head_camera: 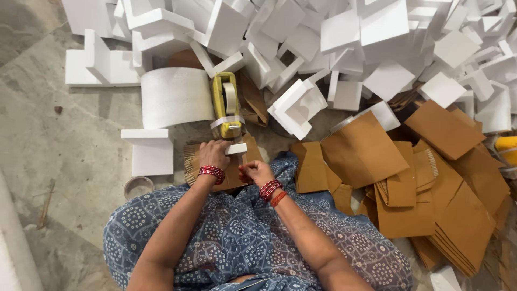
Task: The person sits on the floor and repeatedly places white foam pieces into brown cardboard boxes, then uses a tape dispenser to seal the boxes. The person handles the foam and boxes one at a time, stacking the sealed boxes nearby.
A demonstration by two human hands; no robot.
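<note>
Left hand (214, 153): palm down, fingers curled over the top of a small cardboard piece (232, 173), pressing it against the lap. Right hand (255, 171): loosely closed, fingertips pinched at the cardboard's right edge; whether anything else is pinched there, cannot tell. Red bangles (211, 172) on both wrists. Cardboard resting on the blue patterned dress (242, 237), between the two hands. Small white foam strip (236, 149) touching the cardboard's top edge, just beside the left fingers. Directly beyond: yellow tape dispenser (226, 105) lying on the floor, tape end toward the hands. Left of the dispenser, touching it: white foam roll (175, 97). Below the roll: white foam block (149, 152). Near the left knee: round tape core (138, 187). To the right: brown cardboard sheets (420, 178), spread and stacked. Across the top: heap of white foam corner pieces (344, 43). Underneath: grey stone floor (70, 140).
</note>
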